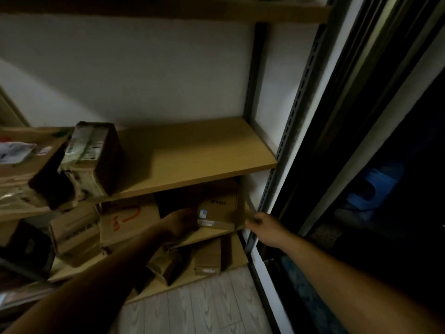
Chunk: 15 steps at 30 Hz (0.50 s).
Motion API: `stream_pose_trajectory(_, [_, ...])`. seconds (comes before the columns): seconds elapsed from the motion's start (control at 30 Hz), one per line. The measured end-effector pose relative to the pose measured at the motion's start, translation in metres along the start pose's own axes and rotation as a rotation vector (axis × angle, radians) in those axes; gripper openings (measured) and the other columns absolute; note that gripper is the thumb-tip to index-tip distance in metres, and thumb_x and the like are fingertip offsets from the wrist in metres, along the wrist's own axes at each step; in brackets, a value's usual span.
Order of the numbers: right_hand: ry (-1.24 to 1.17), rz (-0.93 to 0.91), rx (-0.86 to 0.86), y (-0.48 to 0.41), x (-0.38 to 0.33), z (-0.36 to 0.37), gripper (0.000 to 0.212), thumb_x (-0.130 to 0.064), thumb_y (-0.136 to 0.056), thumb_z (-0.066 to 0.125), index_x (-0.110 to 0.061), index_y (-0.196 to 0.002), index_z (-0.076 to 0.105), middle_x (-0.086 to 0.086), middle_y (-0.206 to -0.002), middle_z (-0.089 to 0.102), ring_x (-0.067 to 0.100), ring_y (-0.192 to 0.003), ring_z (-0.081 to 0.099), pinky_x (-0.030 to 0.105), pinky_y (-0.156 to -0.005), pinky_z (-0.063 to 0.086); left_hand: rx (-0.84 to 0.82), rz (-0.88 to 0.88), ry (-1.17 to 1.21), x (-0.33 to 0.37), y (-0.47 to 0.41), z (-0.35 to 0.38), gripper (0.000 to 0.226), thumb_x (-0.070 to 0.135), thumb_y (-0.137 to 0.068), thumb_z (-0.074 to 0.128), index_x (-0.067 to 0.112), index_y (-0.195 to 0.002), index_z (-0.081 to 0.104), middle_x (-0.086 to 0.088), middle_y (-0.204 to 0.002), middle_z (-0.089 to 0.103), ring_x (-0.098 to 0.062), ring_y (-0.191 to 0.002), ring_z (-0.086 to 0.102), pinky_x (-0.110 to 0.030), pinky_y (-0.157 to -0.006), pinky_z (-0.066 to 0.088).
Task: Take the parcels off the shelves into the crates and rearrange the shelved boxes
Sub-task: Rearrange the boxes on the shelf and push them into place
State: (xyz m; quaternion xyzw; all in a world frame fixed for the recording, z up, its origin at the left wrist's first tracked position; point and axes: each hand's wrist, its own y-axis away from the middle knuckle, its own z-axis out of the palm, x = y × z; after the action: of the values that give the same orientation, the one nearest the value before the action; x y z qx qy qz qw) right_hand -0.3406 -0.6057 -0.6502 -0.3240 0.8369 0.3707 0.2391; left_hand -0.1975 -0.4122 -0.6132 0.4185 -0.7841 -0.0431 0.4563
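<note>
Two hands reach toward one labelled cardboard box [218, 214], which sits at the right end of a low shelf, beneath a mostly bare wooden shelf board [204, 155]. The left hand [181, 222] lies against the box's left side in deep shadow, and whether its fingers have closed on the box cannot be told. The right hand [265, 227] is just beside the box's right front corner, fingers loosely bent and holding nothing visible.

The step in hand looks like drawing this box out. It would go best with the right hand brought flat onto the right face, so both palms squeeze opposite sides. The box should then slide straight forward, kept low enough to clear the board above.

To its left stands a box with red markings [130, 220], near enough to snag. A metal upright [296, 116] stands close on the right. Above left, a battered parcel [91, 157] leans tilted on the board. More boxes [207, 259] crowd the lowest level, above a pale plank floor [204, 304]. No crate is in view.
</note>
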Motion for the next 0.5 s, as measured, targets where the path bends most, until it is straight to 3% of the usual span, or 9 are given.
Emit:
stream_pose_trajectory(0.07, [0.045, 0.008, -0.015, -0.018, 0.004, -0.004, 0.064, -0.046, -0.095, 0.048, -0.015, -0.147, 0.028, 0.008, -0.151, 0.035, 0.025, -0.135, 0.038, 0.039, -0.109, 0.036, 0.058, -0.037, -0.075, -0.002, -0.011, 0.006, 0.047, 0.018, -0.097, 0.049, 0.007, -0.141, 0.037, -0.011, -0.142, 0.041, -0.028, -0.13, 0.041, -0.026, -0.1, 0.035])
stream_pose_trajectory(0.17, [0.057, -0.025, -0.039, -0.074, 0.03, -0.004, 0.064, -0.046, -0.094, 0.05, -0.018, -0.147, 0.029, 0.007, -0.15, 0.037, 0.025, -0.133, 0.041, 0.042, -0.107, 0.039, 0.109, -0.083, -0.087, -0.006, -0.058, 0.038, 0.042, 0.023, -0.097, 0.047, 0.012, -0.137, 0.041, -0.01, -0.14, 0.043, -0.023, -0.125, 0.044, -0.026, -0.094, 0.034])
stream_pose_trajectory(0.33, [0.028, -0.042, -0.033, -0.16, 0.073, 0.039, 0.071, -0.05, -0.093, 0.05, -0.02, -0.15, 0.02, 0.007, -0.153, 0.031, 0.027, -0.135, 0.038, 0.038, -0.106, 0.038, 0.235, -0.074, -0.07, -0.055, -0.147, 0.089, 0.032, 0.025, -0.093, 0.055, 0.016, -0.124, 0.052, -0.001, -0.114, 0.053, -0.007, -0.091, 0.048, -0.022, -0.076, 0.038])
stream_pose_trajectory(0.43, [0.058, -0.073, 0.019, -0.204, 0.096, 0.074, 0.072, -0.048, -0.094, 0.049, -0.024, -0.151, 0.013, 0.005, -0.155, 0.026, 0.028, -0.135, 0.037, 0.037, -0.101, 0.041, 0.329, -0.044, -0.031, -0.097, -0.201, 0.11, 0.04, 0.032, -0.09, 0.058, 0.016, -0.127, 0.05, 0.0, -0.119, 0.053, -0.015, -0.099, 0.054, -0.03, -0.079, 0.045])
stream_pose_trajectory(0.5, [0.051, -0.106, 0.058, -0.227, 0.109, 0.092, 0.072, -0.044, -0.095, 0.049, -0.03, -0.151, 0.007, 0.003, -0.154, 0.028, 0.028, -0.127, 0.046, 0.032, -0.088, 0.047, 0.394, -0.073, 0.019, -0.117, -0.228, 0.123, 0.053, 0.033, -0.088, 0.062, 0.018, -0.135, 0.043, -0.007, -0.127, 0.054, -0.023, -0.108, 0.056, -0.038, -0.088, 0.048])
